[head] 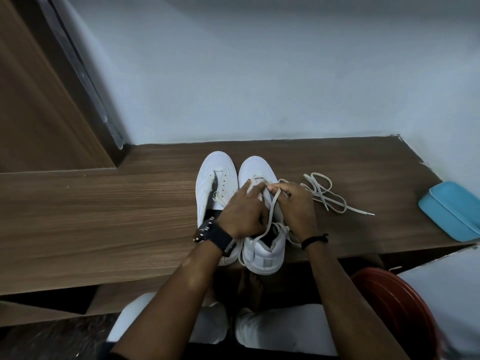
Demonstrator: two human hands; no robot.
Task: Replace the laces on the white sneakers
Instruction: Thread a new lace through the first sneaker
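Centrally, on the brown wood-grain tabletop (104, 209), stand two white leather sneakers side by side, toes toward the pale wall. I see the left white sneaker (214, 183) unlaced, its eyelets bare; its heel is hidden behind my left wrist and the dark studded wristband (215, 236). My left hand (242, 213) lies palm-down over the right white sneaker (262, 242), fingers extended on the tongue; whether it grips anything I cannot tell. My right hand (294, 203) is curled, thumb and fingertips pinching a flat off-white lace (270, 215) that runs down to the collar. The eyelets beneath both hands are covered. Right of centre, a loose off-white lace (324, 194) lies tangled on the wood. At the right edge, a light blue rectangular case (449, 214) is partly cut off.
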